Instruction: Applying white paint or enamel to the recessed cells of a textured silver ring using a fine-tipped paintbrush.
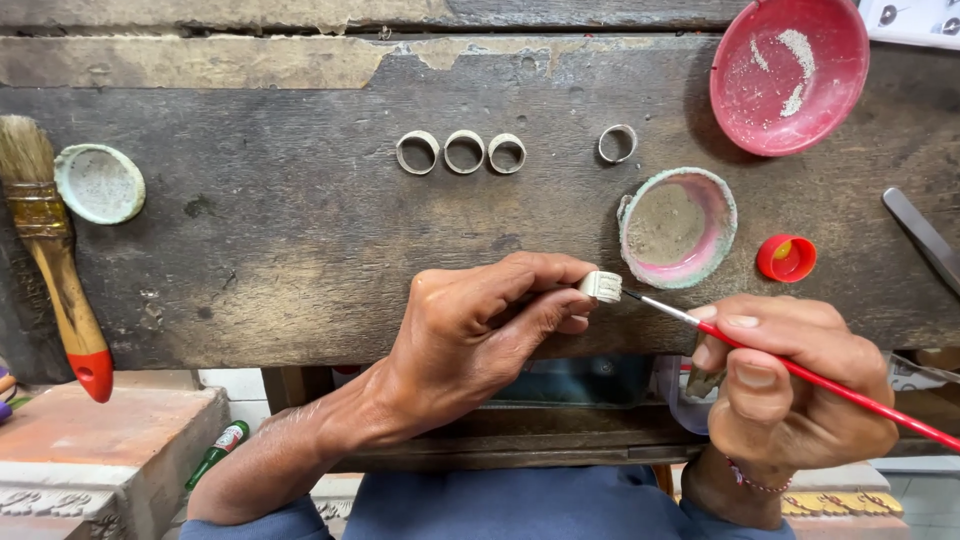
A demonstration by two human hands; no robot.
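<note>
My left hand point(485, 325) pinches a small whitish ring point(602, 286) between thumb and forefinger, just above the front edge of the dark wooden bench point(300, 240). A thin red-handled brush point(790, 368) rests in my right hand point(790, 385), held like a pen, its fine tip touching the ring's right side. Three similar rings point(460, 152) lie in a row farther back on the bench. A fourth ring point(617, 143) lies apart to their right.
A crusted pink-and-green dish point(678, 227) sits just behind the hands, a small red cap point(786, 258) beside it. A red bowl point(789, 75) with white powder stands at back right. A wide paintbrush point(50, 250) and pale green lid point(99, 183) lie left. A metal tool point(925, 238) pokes in right.
</note>
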